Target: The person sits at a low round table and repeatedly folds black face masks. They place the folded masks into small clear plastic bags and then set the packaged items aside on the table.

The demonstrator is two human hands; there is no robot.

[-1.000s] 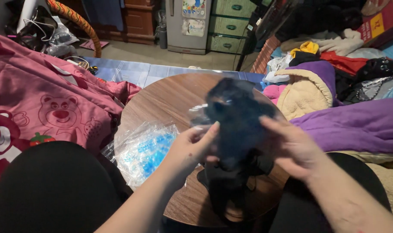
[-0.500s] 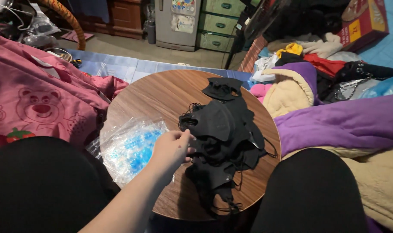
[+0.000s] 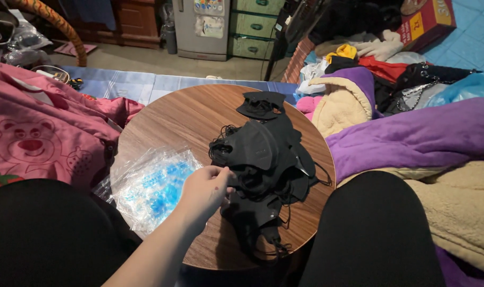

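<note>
Left hand [image 3: 207, 188] is reaching in from the lower left of the head view, its fingers curled loosely with the fingertips [image 3: 224, 172] pinched together at the near left edge of the pile of black face masks [image 3: 263, 159]. Whether the fingertips are actually gripping a mask or an ear loop, or only touching the pile, I cannot tell. The right hand is not showing anywhere in this view.

Black masks are lying heaped in the middle and right half of the round wooden table [image 3: 183, 114], their thin ear loops trailing out over the wood, and the heap is running down towards the near rim of the table. One single black mask [image 3: 261, 103] is sitting apart at the far side of the table, just beyond the heap. Just left of the hand, a stack of clear plastic bags [image 3: 146, 183] with blue printing is lying on the table, overhanging its left edge.

Two knees in black are framing the near side of the table. A pink blanket [image 3: 34, 133] with a bear pattern is lying to the left, and a purple blanket [image 3: 412, 135] is lying to the right over a tan fleece [image 3: 460, 207].
</note>
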